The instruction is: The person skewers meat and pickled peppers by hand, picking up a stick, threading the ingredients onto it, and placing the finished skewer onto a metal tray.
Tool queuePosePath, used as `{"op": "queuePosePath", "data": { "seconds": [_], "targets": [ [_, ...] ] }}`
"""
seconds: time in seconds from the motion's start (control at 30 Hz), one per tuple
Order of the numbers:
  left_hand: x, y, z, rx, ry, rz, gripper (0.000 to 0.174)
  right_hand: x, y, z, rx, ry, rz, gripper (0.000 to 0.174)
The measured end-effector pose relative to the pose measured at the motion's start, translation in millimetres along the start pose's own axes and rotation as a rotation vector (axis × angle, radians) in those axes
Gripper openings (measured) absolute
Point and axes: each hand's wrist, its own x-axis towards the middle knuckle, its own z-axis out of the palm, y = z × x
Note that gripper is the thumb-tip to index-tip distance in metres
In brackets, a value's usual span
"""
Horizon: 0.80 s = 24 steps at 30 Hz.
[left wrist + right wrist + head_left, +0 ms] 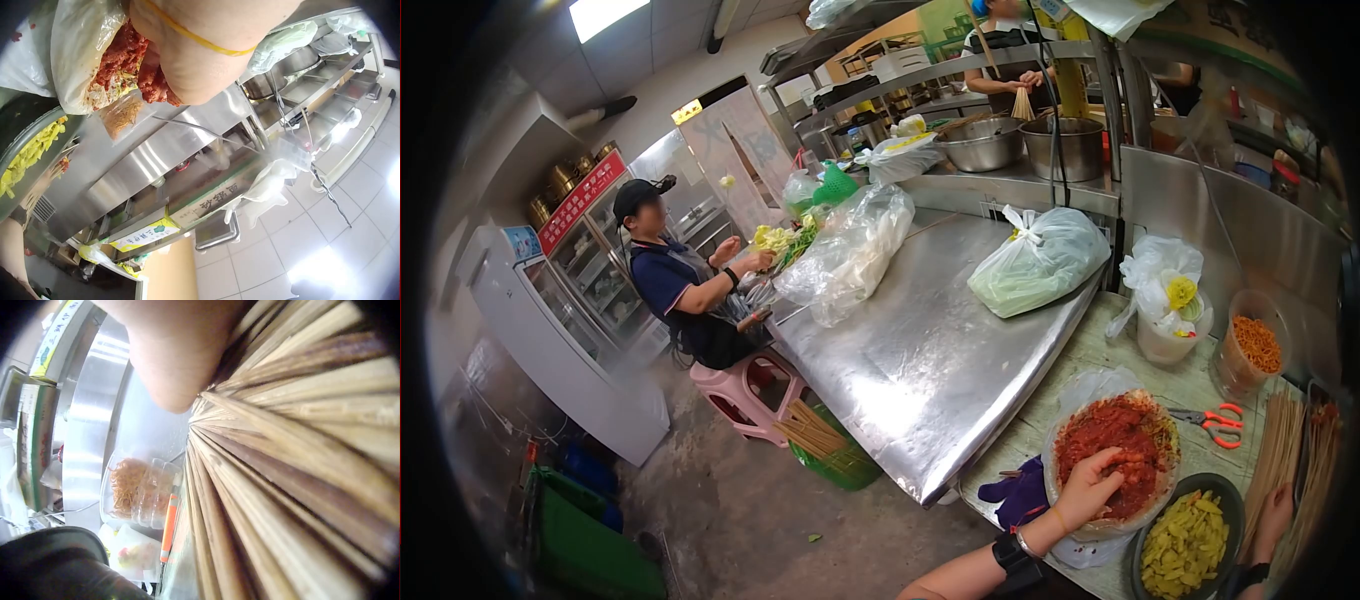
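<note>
My left hand [1090, 490] reaches into a plastic-lined tub of red seasoned meat [1100, 440], its fingers bent and pinching at the pile. Close up in the left wrist view, red meat [122, 59] lies right against that hand [194, 56]. At the right edge, my right hand [1276, 512] lies against wooden skewers [1272, 450]. In the right wrist view the skewers [281, 506] fan out beside one bare digit [175, 356]; the other fingers are hidden. A dark bowl of yellow-green pickled pieces [1185, 545] sits between my hands.
Red-handled scissors [1222, 428], a tub of orange shreds [1252, 345] and a bagged white tub [1168, 325] stand behind. A purple glove [1015, 492] lies left of the meat. A bagged bundle [1040, 262] rests on the steel table [900, 360]. Another person [680, 270] sits across it.
</note>
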Motion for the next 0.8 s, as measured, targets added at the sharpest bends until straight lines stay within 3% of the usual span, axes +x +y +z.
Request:
{"op": "queuePosePath", "data": {
  "seconds": [0.2,0.27,0.37,0.63,0.8],
  "targets": [
    [0.5,-1.4,-0.6,-0.003,0.011,-0.015,0.032,3.5,13.3,7.6,0.028,0.025,-0.024,0.018],
    [0.5,-1.9,-1.6,-0.007,0.005,-0.010,0.032,3.0,15.5,14.7,0.062,0.150,-0.058,0.019],
    [0.7,-2.2,-1.7,0.021,0.004,-0.015,0.033,-6.3,-16.1,-6.4,-0.024,0.037,0.003,0.019],
    [0.2,-4.1,-1.1,-0.028,0.039,-0.039,0.032,6.9,25.7,17.1,0.053,0.148,-0.110,0.015],
    [0.8,-2.0,-0.9,0.014,0.020,-0.012,0.033,-1.5,4.8,4.8,0.023,0.124,-0.100,0.013]
  ]
}}
